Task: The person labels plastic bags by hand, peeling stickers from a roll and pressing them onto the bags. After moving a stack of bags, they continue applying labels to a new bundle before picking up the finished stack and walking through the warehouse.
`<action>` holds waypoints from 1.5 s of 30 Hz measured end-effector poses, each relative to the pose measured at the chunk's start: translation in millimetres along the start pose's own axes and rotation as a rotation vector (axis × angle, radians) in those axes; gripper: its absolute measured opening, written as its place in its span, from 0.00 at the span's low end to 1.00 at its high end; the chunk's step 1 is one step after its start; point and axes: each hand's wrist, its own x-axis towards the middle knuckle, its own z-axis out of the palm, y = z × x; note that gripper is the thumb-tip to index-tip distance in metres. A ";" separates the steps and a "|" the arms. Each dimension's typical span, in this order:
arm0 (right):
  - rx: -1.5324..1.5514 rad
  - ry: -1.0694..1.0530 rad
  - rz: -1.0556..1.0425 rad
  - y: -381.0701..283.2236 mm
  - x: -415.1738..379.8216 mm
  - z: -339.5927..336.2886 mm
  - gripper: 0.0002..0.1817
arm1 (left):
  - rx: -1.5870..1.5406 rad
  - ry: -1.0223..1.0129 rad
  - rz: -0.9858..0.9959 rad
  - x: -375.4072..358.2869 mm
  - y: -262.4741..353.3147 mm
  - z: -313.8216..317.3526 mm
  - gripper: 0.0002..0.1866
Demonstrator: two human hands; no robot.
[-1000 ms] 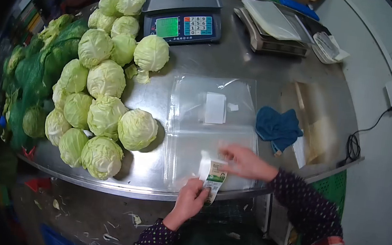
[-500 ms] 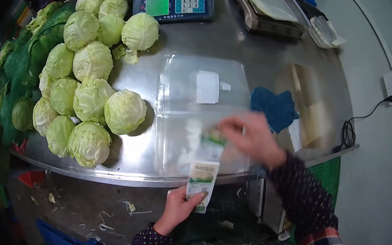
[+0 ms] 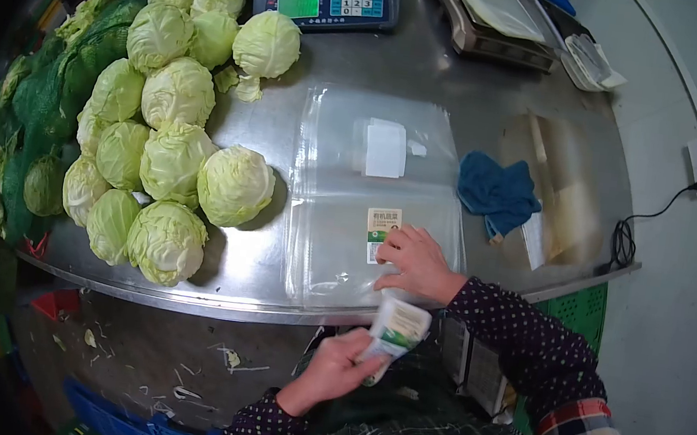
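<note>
At the table's front edge my left hand [image 3: 334, 368] is closed around a stack of printed labels [image 3: 403, 322], white with a green band. My right hand [image 3: 421, 265] lies over the near part of a pile of clear plastic bags [image 3: 323, 245]. Its fingers are spread and touch the lower right of a label [image 3: 383, 220] that rests on the top bag, hiding part of it. Farther up the bags, a blank white piece of paper [image 3: 386, 149] shows, with a small white scrap beside it.
Several cabbages [image 3: 177, 162] cover the metal table's left side, next to a green net sack [image 3: 40, 106]. A digital scale [image 3: 327, 2] stands at the back. On the right lie a blue cloth [image 3: 498, 188] and a brownish, transparent-looking object [image 3: 568, 197]. A cable [image 3: 624, 238] hangs by the wall.
My right hand has come down onto the bags, and a label now lies flat there. My left hand has tilted the label stack to the right. The view has shifted slightly.
</note>
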 end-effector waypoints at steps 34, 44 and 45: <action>0.245 0.100 0.120 21.5 48.7 -52.3 0.21 | -0.123 0.209 -0.229 -2.0 -9.4 22.6 0.10; -0.121 0.027 0.018 10.0 6.8 -3.9 0.23 | 0.013 -0.003 -0.002 5.1 -8.7 8.2 0.10; -0.037 0.035 -0.038 9.4 3.7 -1.5 0.20 | 0.065 -0.046 0.063 8.3 -3.6 14.4 0.09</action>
